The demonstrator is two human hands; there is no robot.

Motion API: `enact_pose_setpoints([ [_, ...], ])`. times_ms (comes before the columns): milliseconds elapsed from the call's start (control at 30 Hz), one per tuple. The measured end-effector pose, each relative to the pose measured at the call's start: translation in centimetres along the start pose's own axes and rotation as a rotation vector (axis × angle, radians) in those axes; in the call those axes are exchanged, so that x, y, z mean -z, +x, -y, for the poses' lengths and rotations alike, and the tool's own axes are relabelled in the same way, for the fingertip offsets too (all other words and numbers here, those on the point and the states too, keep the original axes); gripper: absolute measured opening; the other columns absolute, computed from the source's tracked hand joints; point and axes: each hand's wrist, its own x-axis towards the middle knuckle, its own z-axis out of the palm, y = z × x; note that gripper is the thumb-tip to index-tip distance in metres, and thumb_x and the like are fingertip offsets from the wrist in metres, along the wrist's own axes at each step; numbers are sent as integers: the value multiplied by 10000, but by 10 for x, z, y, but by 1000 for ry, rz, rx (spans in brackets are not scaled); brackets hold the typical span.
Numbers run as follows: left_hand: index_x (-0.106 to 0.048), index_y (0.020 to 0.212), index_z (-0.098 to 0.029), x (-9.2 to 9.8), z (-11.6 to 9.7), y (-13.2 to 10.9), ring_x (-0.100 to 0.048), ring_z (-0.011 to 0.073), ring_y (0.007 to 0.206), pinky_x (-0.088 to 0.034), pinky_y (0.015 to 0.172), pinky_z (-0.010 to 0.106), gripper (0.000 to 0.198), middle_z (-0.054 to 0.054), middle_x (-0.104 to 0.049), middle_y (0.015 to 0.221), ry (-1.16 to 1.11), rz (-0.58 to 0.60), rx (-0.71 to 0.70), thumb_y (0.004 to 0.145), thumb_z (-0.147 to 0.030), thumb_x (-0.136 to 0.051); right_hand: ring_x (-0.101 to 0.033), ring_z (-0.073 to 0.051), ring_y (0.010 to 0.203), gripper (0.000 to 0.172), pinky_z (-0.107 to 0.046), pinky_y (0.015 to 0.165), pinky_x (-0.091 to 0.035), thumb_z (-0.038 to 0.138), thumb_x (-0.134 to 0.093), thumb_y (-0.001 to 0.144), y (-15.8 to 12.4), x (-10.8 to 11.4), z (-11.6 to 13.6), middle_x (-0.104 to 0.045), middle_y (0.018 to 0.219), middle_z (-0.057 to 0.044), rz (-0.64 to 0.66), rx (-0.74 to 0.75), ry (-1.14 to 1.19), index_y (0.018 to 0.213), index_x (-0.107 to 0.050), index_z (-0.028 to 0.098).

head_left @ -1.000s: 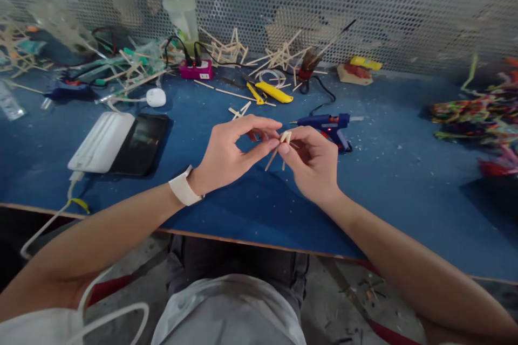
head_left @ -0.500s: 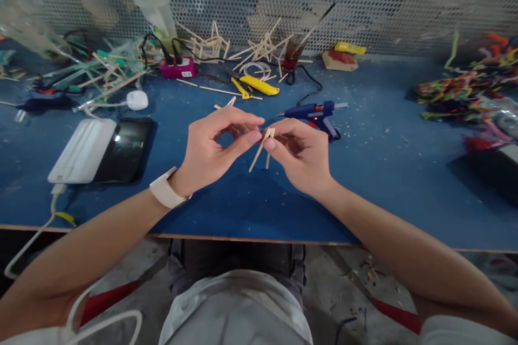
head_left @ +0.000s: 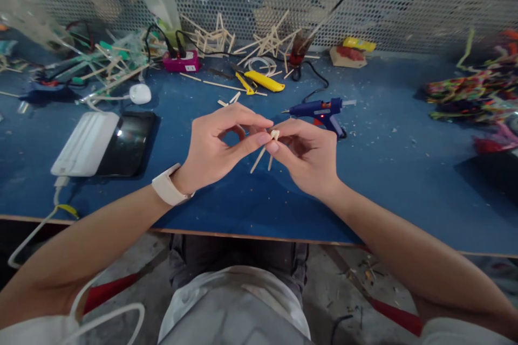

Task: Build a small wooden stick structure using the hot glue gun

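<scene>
Two thin wooden sticks [head_left: 258, 160], joined at the top in a narrow upside-down V, are held above the table in front of me. My right hand [head_left: 309, 153] pinches them near their joined end between thumb and fingers. From the other side, my left hand [head_left: 226, 143] closes thumb and fingertips on the same end, partly covering one stick. The lower ends of both sticks hang free and point down. Just behind my right hand lies a blue hot glue gun [head_left: 318, 110] with a red light on. A few short sticks [head_left: 230, 99] lie behind my left hand.
Yellow cutters [head_left: 246, 83] and a yellow utility knife [head_left: 265, 81] lie farther back. Stick frames [head_left: 214, 38] stand by the mesh wall, near a pink power adapter [head_left: 181, 61]. At left are a white power bank [head_left: 84, 143] and black phone [head_left: 127, 145]; colourful strands [head_left: 461, 91] at right.
My left thumb and fingertips have moved right onto the joined end of the sticks, which they were just beside before. The view has shifted slightly.
</scene>
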Motion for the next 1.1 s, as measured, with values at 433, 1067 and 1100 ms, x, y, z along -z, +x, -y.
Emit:
enact_pose_setpoints([
  [433,-912,1111,-247,1,0,3,-762,113,791,-614,651,203,190,39,-849,959,-106,12,183,989,-392,-930,-796,-157,811,179,-310,757,-681,429,-960,944,0,0,0,-855,903,2,-6,-6,-10,975,-875,275],
  [1067,-911,1143,-248,5,-3,5,-735,97,697,-622,606,208,185,41,-847,982,-139,81,255,1018,-383,-898,-806,-156,814,188,-308,779,-697,432,-952,955,-1,-2,2,-851,904,0,24,-37,30,976,-868,265],
  [1100,-909,1144,-249,5,-3,5,-735,97,695,-626,606,211,184,43,-849,996,-150,83,258,1021,-386,-895,-808,-157,813,185,-311,781,-698,431,-952,955,-1,-2,2,-853,905,1,22,-34,30,977,-868,267],
])
